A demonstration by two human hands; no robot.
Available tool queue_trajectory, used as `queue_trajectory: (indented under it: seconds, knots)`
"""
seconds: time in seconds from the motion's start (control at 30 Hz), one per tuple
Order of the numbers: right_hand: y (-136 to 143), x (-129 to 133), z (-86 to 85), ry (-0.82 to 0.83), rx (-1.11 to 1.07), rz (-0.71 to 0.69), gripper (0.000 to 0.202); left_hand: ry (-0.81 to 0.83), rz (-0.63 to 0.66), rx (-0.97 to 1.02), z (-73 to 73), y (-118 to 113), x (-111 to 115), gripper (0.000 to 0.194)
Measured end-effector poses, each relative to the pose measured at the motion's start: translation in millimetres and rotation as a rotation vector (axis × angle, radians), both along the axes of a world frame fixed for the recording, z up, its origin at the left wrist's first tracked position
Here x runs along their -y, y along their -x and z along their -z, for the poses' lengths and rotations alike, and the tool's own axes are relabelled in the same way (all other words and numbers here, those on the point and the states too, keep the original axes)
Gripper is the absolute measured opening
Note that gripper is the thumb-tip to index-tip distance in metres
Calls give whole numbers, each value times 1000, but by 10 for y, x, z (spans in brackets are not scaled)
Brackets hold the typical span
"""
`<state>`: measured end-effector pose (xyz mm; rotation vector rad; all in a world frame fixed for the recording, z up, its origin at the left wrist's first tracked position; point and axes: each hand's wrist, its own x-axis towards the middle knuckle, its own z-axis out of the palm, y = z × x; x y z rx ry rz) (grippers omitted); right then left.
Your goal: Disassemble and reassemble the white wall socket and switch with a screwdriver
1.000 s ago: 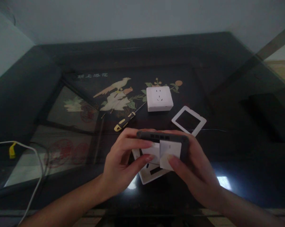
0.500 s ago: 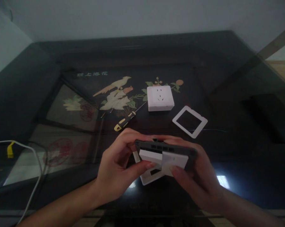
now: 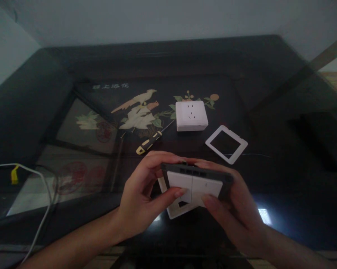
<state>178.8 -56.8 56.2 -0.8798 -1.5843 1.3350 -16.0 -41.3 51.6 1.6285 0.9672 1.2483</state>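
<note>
Between my two hands is a wall switch (image 3: 204, 186) with a dark grey frame and two white rocker buttons side by side. My left hand (image 3: 146, 198) grips its left side, thumb pressed on the left rocker. On the other side my right hand (image 3: 238, 209) holds it, thumb resting on the right rocker. Fingers of both hands wrap behind the frame, mostly hidden. Below the switch a white box or frame part (image 3: 175, 213) lies on the table, partly covered by it and my hands.
A white socket box (image 3: 192, 116) stands on the dark glossy table (image 3: 271, 112). Left of it lies a black and yellow screwdriver (image 3: 149, 143); to its right is a white cover frame (image 3: 242, 147). A white cable (image 3: 43, 183) with a yellow tag (image 3: 14, 175) runs along the left.
The left rocker, tilted and raised before, now sits nearly level with the right one under my left thumb. My hands have barely moved; the view has shifted slightly.
</note>
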Motion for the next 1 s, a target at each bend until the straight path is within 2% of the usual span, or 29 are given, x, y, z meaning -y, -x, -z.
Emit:
queue_trajectory:
  seconds: [0.1,0.2,0.33,0.47,0.67,0.83,0.93,1.0]
  knots:
    - [31,-10,-6,175,-93,68,40,17,13,-33,49,26,-1,50]
    - [51,-48,4,335,-204,114,28,27,121,-125,62,50,-14,59]
    - [51,-84,7,448,-262,65,34,28,190,-244,29,58,-27,64]
    - [47,-89,-5,432,-232,65,36,19,213,-239,14,52,-22,63]
    - [63,-93,21,427,-199,69,32,-1,116,-275,35,35,-16,58]
    - [65,-100,24,405,-182,51,37,10,125,-239,45,38,-12,60]
    - [50,-120,24,347,-144,50,44,101,102,-150,52,60,-34,59]
    - [20,-143,30,287,-132,56,42,209,89,-38,42,87,-81,60]
